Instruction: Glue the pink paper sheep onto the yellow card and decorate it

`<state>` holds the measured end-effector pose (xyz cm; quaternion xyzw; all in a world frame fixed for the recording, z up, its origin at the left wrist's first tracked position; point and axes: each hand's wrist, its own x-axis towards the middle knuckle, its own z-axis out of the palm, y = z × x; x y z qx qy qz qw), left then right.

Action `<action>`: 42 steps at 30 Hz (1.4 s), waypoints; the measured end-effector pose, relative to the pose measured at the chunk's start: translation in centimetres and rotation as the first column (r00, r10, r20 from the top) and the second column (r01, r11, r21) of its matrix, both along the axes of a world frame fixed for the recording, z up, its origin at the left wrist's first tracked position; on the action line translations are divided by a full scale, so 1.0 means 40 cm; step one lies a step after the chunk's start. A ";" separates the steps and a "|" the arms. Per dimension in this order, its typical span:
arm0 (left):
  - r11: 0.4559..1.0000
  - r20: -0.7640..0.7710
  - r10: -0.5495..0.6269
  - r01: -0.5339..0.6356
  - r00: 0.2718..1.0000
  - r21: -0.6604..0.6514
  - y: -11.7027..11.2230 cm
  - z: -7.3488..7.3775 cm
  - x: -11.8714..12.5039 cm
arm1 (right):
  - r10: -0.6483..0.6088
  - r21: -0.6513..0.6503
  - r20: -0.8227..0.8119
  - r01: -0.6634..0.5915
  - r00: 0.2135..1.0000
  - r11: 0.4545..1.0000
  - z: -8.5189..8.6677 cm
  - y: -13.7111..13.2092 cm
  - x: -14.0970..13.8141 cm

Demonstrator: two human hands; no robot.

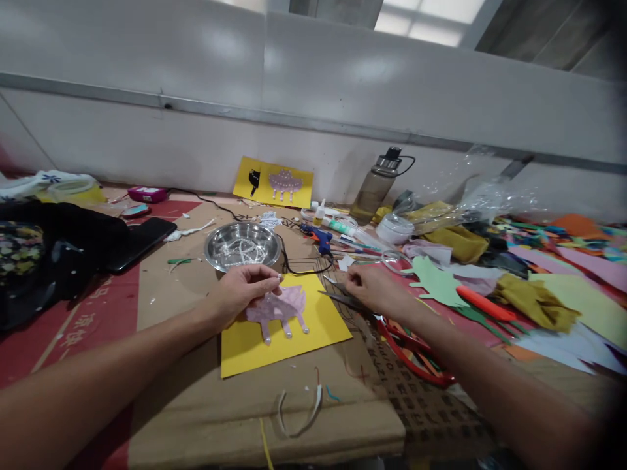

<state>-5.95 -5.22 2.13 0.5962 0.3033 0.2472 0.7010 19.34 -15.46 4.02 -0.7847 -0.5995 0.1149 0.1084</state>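
My left hand pinches a small white pearl-like bead between thumb and forefinger. It hovers over the upper left of a yellow card. On that card lies a lilac cut-out shape, partly hidden by the fingers, with white beads at the tips of its downward strips. My right hand is curled closed at the card's right edge, by the blades of red-handled scissors; whether it holds anything is hidden. Beyond my left hand stands a steel bowl containing strings of beads.
A finished-looking yellow card leans on the wall. A blue glue gun, a bottle and clear tape stand behind. Felt and paper scraps cover the right. A phone lies left; a bent strip lies in front.
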 end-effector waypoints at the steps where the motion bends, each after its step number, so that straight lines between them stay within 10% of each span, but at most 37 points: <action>1: 1.000 -0.002 -0.002 0.002 1.000 0.001 0.001 -0.001 0.000 | -0.022 0.041 -0.026 0.023 0.999 0.999 0.004 -0.005 0.002; 8: 1.000 0.012 -0.001 0.001 1.000 0.025 -0.014 0.012 0.003 | 0.313 0.123 -0.305 -0.289 0.899 0.949 0.063 -0.109 -0.109; 14: 1.000 0.013 0.000 -0.001 1.000 0.031 -0.023 0.021 0.008 | 0.622 -0.041 -0.396 -0.690 0.675 0.722 0.045 -0.181 -0.205; 23: 0.997 0.067 0.039 -0.044 0.997 0.066 -0.013 0.023 0.008 | 0.552 0.191 -0.375 -0.520 0.745 0.832 0.049 -0.174 -0.258; 35: 0.997 0.090 0.040 -0.046 0.995 0.062 -0.017 0.030 0.008 | 0.784 0.287 -0.087 -0.739 0.614 0.610 -0.048 -0.233 -0.353; 42: 0.994 0.117 0.106 -0.108 0.987 0.008 -0.008 0.038 0.010 | 0.568 -0.090 -0.445 -0.665 0.692 0.741 0.059 -0.358 -0.205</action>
